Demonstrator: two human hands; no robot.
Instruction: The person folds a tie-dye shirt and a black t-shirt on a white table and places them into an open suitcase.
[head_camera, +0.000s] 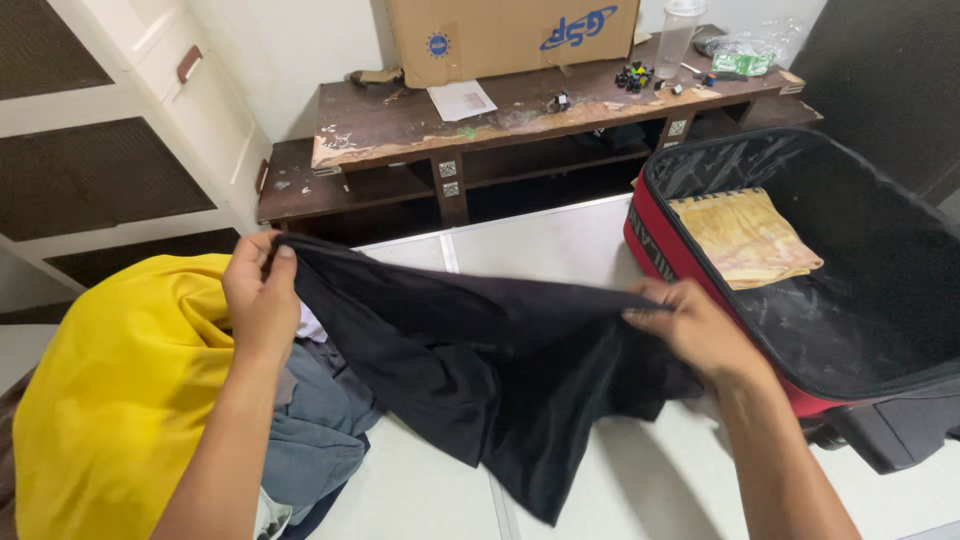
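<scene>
Left hand: the left hand (262, 300), left of centre in the frame, has its fingers curled shut around one end of the black garment (480, 370), thumb on top pinching the cloth edge.
Right hand: the right hand (695, 330), right of centre, pinches the other end of the same edge, fingers folded in and closed on the fabric.
Black garment: stretched between the two hands across the middle of the frame, its top edge taut and the rest hanging down in folds toward the pale floor (420, 490) at lower centre.
Suitcase: a red suitcase (800, 395) with a black lining lies open at the right of the frame, just beside the right hand.
Suitcase contents: one folded yellowish-tan cloth (745, 238) lies flat in the upper left part of the lining; the rest of the lining shows bare.
Clothes pile: at lower left, a bright yellow garment (120, 390) sits heaped beside grey-blue clothing (320, 420), under the left forearm.
Cardboard box: a brown cardboard box (510, 35) stands at top centre on the worn dark wooden bench (400, 125), with a round blue mark at its left and blue lettering at its right.
Paper: a white printed sheet (462, 100) lies on the bench just in front of the box.
Jar: a clear plastic jar (680, 38) stands at upper right on the bench, near a clear bag (745, 55) holding something green.
Small items: dark little objects (634, 76) with coloured specks lie between box and jar.
</scene>
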